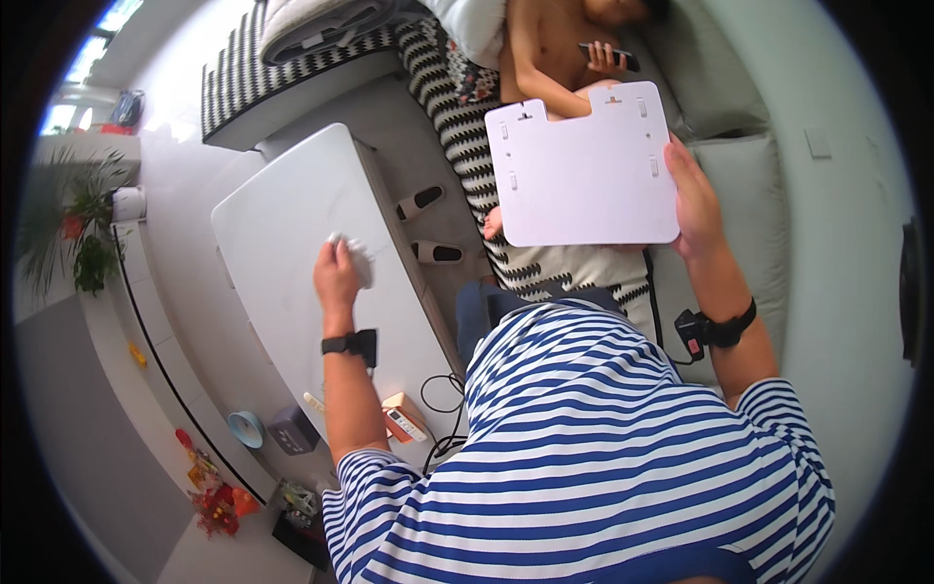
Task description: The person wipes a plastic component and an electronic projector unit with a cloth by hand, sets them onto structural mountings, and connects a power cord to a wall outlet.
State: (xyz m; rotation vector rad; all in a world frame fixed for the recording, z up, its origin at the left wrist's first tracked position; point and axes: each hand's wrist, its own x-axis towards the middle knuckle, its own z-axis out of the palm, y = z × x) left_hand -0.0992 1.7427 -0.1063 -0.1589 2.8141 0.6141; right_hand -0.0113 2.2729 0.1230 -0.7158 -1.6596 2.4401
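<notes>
My right hand [699, 201] grips the right edge of a flat white panel [587, 179] with rounded corners. A rectangular notch is cut into the panel's far edge, and small slots and holes mark its two sides. The panel is held up above the sofa. My left hand [336, 274] is closed around a crumpled whitish piece [361, 264], blurred, perhaps a cloth or tissue. That hand is over the white marble-look table [292, 219]; whether it touches the top I cannot tell.
A person [547, 58] holding a phone [616, 57] sits on the sofa beyond the panel. Slippers [438, 252] lie on the floor beside the table. A remote control [405, 425] and black cables [446, 445] are at the table's near end. A blue bowl [246, 429] is at the far left.
</notes>
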